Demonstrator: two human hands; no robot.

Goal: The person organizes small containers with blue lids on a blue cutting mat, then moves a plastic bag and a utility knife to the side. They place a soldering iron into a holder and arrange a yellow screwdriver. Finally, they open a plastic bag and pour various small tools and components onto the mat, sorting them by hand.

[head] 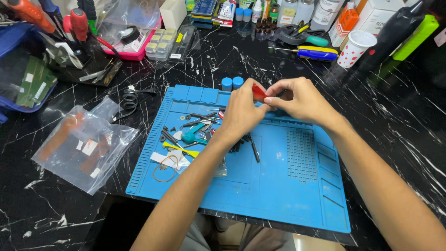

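While both hands meet above the blue mat's (297, 195) far edge, the left hand (241, 111) and right hand (302, 100) pinch a small red part (259, 93) between fingertips, seemingly working it apart; a steady grip matters, judging by the loose tools (195, 135) below.

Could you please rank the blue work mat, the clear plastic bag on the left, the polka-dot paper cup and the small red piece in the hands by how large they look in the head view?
1. blue work mat
2. clear plastic bag
3. polka-dot paper cup, though it stands farther from the camera
4. small red piece, partly hidden by fingers
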